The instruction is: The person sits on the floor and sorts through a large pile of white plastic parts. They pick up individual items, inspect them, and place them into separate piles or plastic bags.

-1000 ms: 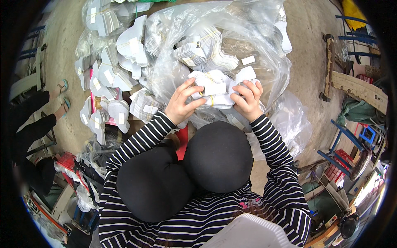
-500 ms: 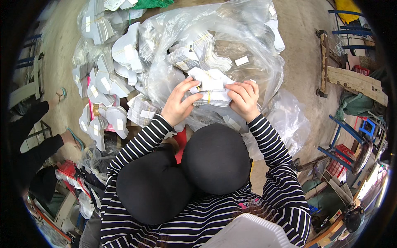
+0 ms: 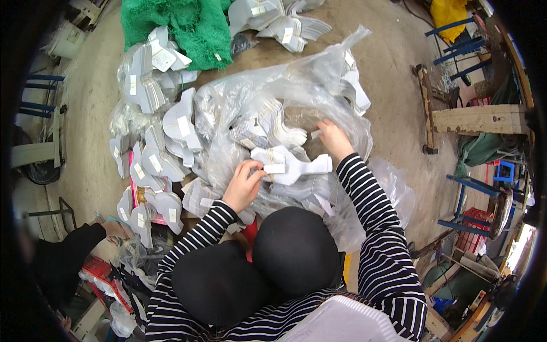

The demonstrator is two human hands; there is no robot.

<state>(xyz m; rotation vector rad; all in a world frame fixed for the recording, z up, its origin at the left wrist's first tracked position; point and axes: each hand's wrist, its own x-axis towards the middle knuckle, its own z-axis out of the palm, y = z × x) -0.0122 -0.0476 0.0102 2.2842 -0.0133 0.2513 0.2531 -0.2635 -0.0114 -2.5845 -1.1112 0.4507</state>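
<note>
My left hand is closed at the left end of a bundle of white cut pieces, its thumb and fingers at the edge beside a small white paper slip. A thin yellowish band wraps the bundle, which has a narrow tail pointing right. Farther out and to the right, my right hand pinches another white paper slip over the clear plastic bag. Its fingertips partly hide that slip. Just beyond the held bundle, a stack of wavy-edged grey-white pieces lies in the bag.
More banded stacks with white slips crowd the left side. A green mesh sack and further stacks lie at the far side. Wooden-topped benches stand at the right. Another person's dark-clothed leg is at the left.
My right hand has left the bundle and reached out to the slip on the bag. The left hand stays at the bundle, which now shows its tail. The whole view has shifted, showing more of the far floor.
</note>
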